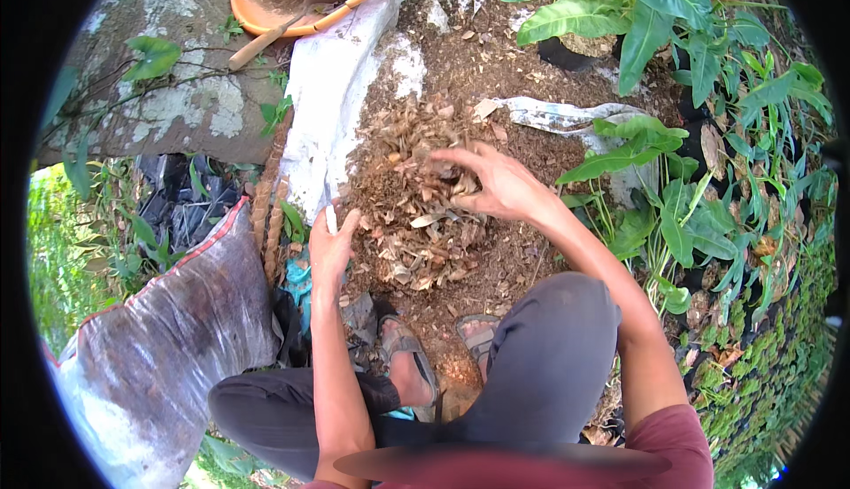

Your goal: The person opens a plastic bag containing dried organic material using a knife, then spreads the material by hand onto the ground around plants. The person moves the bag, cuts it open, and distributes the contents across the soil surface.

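Before me a loose heap of dry leaf litter (425, 250) lies on brown crumbly soil mix. My right hand (495, 180) is over the heap's right side, thumb and fingers spread and curved around some flakes. Whether its fingertips touch the litter is hard to tell. At the heap's left edge, my left hand (332, 243) grips a slim white object (331, 219), its far end blending into the white plastic sheet (319, 104) behind it.
An orange basin (249, 14) holds dark scraps, with a wooden-handled tool (262, 44) across its rim. A large filled plastic sack (192, 310) stands at left, below a lichen-spotted trunk (192, 107). Leafy plants (637, 150) in black bags crowd the right side.
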The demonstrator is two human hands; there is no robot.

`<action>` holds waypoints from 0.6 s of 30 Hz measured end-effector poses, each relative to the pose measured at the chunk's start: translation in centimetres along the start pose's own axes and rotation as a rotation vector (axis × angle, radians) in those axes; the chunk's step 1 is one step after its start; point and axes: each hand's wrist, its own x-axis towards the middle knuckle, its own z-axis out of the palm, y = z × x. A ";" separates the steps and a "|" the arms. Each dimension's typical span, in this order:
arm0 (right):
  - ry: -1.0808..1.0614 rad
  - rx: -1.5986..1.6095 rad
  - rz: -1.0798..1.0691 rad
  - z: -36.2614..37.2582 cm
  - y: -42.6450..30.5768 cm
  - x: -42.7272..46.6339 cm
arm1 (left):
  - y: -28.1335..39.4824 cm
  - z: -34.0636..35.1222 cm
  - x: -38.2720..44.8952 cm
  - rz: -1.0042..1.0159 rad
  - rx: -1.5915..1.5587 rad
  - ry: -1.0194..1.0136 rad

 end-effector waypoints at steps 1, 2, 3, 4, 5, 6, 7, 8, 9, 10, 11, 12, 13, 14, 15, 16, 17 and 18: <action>-0.007 0.020 0.042 0.6 0.6 -0.3 | -2.2 -0.6 -0.1 -0.052 0.092 0.035; 0.030 0.054 0.004 0.7 1.5 -0.4 | -4.5 -1.2 -0.1 -0.048 0.139 0.066; 0.044 0.058 0.015 0.9 2.4 -0.3 | -6.9 -1.9 -0.2 -0.106 0.172 0.099; 0.077 -0.039 0.183 0.9 3.4 -0.5 | -9.5 -2.7 -0.7 -0.011 0.267 0.102; 0.022 -0.170 0.336 1.1 4.1 -0.1 | -11.9 -3.4 -1.6 -0.010 0.343 0.099; 0.052 -0.135 0.335 1.8 4.5 0.8 | -14.0 -4.1 -2.4 -0.025 0.402 0.078; 0.047 -0.171 0.427 2.5 4.5 1.9 | -15.5 -4.7 -2.9 -0.060 0.458 0.048; -0.009 -0.114 0.423 3.1 4.2 3.4 | -16.7 -5.0 -3.6 -0.165 0.400 0.028; -0.071 -0.081 0.422 3.9 3.6 4.8 | -17.6 -5.4 -4.6 -0.309 0.363 0.005; -0.132 -0.054 0.429 4.9 2.8 5.8 | -18.0 -5.7 -5.5 -0.281 0.396 -0.006; -0.240 -0.310 0.426 6.1 1.6 6.8 | -18.2 -5.5 -6.2 -0.278 0.516 0.019; -0.227 -0.421 0.355 7.6 0.5 6.5 | -18.3 -5.0 -7.1 -0.121 0.497 0.049; -0.218 -0.564 0.285 9.1 -0.3 5.5 | -18.3 -4.5 -7.9 -0.004 0.476 0.085; -0.269 -0.627 0.261 10.1 -0.9 4.4 | -18.4 -4.2 -8.2 -0.040 0.532 -0.011; -0.337 -0.724 0.222 10.6 -1.1 3.7 | -18.4 -3.8 -8.5 -0.077 0.588 -0.107; -0.293 -0.582 0.159 10.6 -0.6 2.4 | -18.7 -3.7 -8.9 -0.085 0.632 -0.188; -0.244 -0.638 0.111 10.2 0.0 1.8 | -18.9 -3.8 -9.3 -0.175 0.720 -0.231; -0.214 -0.614 0.180 9.3 1.1 1.9 | -19.3 -4.1 -9.2 -0.223 0.790 -0.254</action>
